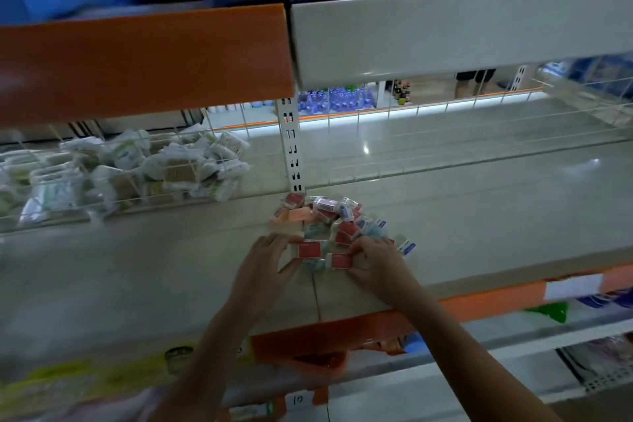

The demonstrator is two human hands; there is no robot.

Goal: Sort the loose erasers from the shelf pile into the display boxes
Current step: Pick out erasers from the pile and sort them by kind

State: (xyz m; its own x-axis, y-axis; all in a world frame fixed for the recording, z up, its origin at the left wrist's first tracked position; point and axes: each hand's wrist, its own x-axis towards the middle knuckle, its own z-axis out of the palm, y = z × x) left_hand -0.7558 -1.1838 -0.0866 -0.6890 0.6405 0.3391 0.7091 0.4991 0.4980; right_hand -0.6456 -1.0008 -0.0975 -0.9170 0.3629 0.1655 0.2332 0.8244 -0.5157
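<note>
Head view: left hand (265,259) pinches a red eraser (309,248); right hand (373,262) pinches another red eraser (340,260); eraser pile (329,216) lies just beyond both grips.

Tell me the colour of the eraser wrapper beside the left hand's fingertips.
Red, on the eraser by the left hand; only the head view shows it.

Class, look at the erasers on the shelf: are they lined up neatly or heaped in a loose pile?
Heaped loose: the erasers lie jumbled at mixed angles on the shelf, overlapping one another.
</note>
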